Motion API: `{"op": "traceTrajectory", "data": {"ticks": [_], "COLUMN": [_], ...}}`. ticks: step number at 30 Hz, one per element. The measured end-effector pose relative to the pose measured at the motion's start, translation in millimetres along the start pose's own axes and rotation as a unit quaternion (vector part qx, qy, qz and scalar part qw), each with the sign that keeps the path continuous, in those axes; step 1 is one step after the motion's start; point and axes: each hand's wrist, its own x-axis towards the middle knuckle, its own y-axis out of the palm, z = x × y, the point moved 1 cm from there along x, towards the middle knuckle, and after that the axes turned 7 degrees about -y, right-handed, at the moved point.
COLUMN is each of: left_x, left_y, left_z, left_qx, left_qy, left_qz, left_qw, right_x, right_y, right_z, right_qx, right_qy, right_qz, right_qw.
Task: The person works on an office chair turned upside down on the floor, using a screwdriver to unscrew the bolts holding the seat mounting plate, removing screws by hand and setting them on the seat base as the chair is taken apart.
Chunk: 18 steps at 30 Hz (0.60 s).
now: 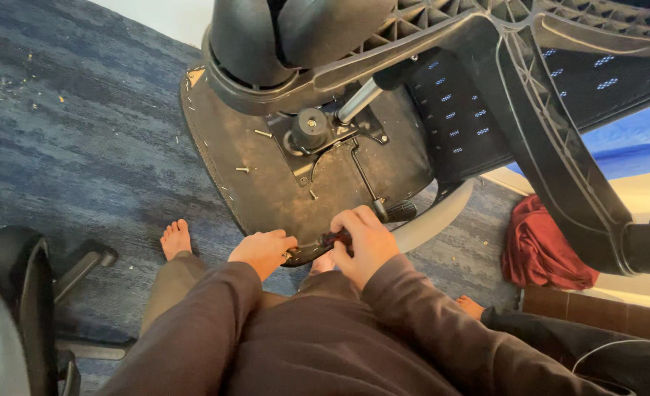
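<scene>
An office chair lies tipped over, the dusty black underside of its seat facing me. A metal mechanism plate with a knob and a silver gas cylinder sits at its middle. My left hand rests on the seat's near edge, fingers curled at a small metal part. My right hand is closed on a dark-handled tool, apparently a screwdriver, pointing toward my left hand. Loose screws stick out of the seat bottom.
The chair's mesh back and black plastic frame rise at the right. A red cloth lies on the floor. Another chair base stands at the left. My bare foot rests on blue carpet. Another person's foot shows at right.
</scene>
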Motion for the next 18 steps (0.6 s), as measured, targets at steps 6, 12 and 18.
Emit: {"op": "traceTrajectory", "data": {"ticks": [6,12,18], "left_x": [7.9,12.5,16.8], "left_y": [13.4,19.8,21.4], "left_z": [-2.4,6.5,4.4], "left_qx": [0.022,-0.009,0.012], "left_qy": [0.02,0.059,0.013], "left_qz": [-0.027,-0.008,-0.006], "left_qw": [0.999,0.998,1.0], "right_x": [-3.0,-6.3,-3.5], "right_y": [1.7,9.8,7.7], "right_z": [-21.6,-17.9,-11.7], "right_qx": [-0.013,-0.02,-0.028], "right_qy": [-0.016,-0.011,-0.04], "right_qz": [-0.024,-0.015,0.001], "right_qw": [1.0,1.0,0.999]}}
